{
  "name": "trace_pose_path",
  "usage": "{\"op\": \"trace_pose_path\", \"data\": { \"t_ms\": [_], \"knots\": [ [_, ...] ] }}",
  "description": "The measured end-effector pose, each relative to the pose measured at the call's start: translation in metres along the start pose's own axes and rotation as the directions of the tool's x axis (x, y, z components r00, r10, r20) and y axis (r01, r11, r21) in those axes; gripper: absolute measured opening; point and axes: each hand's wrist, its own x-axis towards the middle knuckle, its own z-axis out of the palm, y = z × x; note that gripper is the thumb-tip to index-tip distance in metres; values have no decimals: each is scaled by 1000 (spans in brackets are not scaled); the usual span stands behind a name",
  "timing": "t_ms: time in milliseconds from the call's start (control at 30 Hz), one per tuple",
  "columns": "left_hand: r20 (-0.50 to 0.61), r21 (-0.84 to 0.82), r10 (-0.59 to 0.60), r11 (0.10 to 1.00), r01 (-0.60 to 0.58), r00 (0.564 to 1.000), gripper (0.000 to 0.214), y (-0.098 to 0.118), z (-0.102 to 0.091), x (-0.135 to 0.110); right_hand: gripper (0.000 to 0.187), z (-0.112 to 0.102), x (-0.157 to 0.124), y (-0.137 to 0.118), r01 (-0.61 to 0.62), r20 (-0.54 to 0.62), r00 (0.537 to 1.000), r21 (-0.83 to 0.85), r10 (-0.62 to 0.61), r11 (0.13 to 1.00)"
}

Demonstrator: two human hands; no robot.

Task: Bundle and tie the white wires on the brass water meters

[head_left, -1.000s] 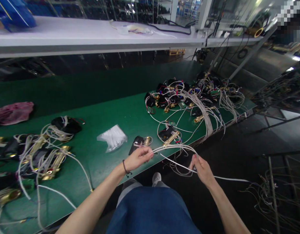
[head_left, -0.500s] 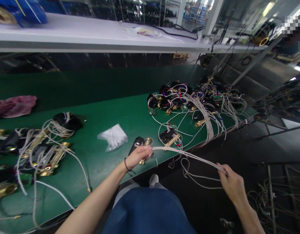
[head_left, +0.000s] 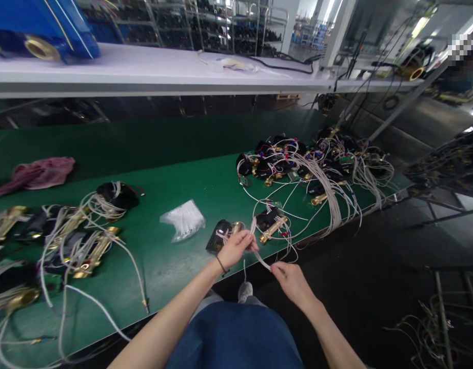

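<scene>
My left hand (head_left: 236, 249) is shut on a bundle of white wires (head_left: 261, 261), just above the front edge of the green bench mat (head_left: 171, 287). My right hand (head_left: 292, 283) pinches the same bundle a short way to the right. Behind my left hand lies a black unit with a brass fitting (head_left: 221, 236), partly hidden by the fingers. A second black unit with a brass pipe body (head_left: 273, 228) lies just beyond the wires, trailing white leads.
Heaps of wired brass-and-black units lie at the back right (head_left: 309, 169) and left (head_left: 67, 246) of the mat. A clear plastic bag (head_left: 182, 220) and a pink cloth (head_left: 36, 174) lie there too. A white shelf (head_left: 144, 77) runs behind; loose wires lie on the floor (head_left: 432, 333).
My right hand has come back from the far right to near my left hand. The wire bundle, stretched long half a second ago, is now gathered short between my hands.
</scene>
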Motion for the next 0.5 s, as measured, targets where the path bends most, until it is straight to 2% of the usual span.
{"op": "trace_pose_path", "data": {
  "t_ms": [67, 133, 267, 333, 400, 500],
  "knots": [
    [78, 164, 1, 986, -13, 997, 36, -1, 6, -1, 34, 6, 19, -27, 73, 55, 996, 13, -74, 997],
    [149, 289, -33, 957, -11, 988, 40, 1, 8, -3, 32, 5, 34, -42, 90, 103, 990, 90, -99, 992],
    [307, 364, -114, 932, -5, 945, 52, 12, 0, -6, 34, -9, 51, -41, 15, 274, 957, 295, -100, 955],
    [397, 354, -161, 935, 11, 904, 48, 17, -7, -6, 38, -18, 55, -31, -14, 353, 929, 329, -109, 944],
    [447, 300, -208, 951, 73, 870, 46, 18, -15, -6, 39, -25, 55, -19, -96, 413, 906, 417, -95, 904],
    [425, 81, -226, 974, 212, 877, 48, 15, -30, -4, 44, -32, 52, -2, -284, 488, 871, 588, -53, 757]
  ]
}}
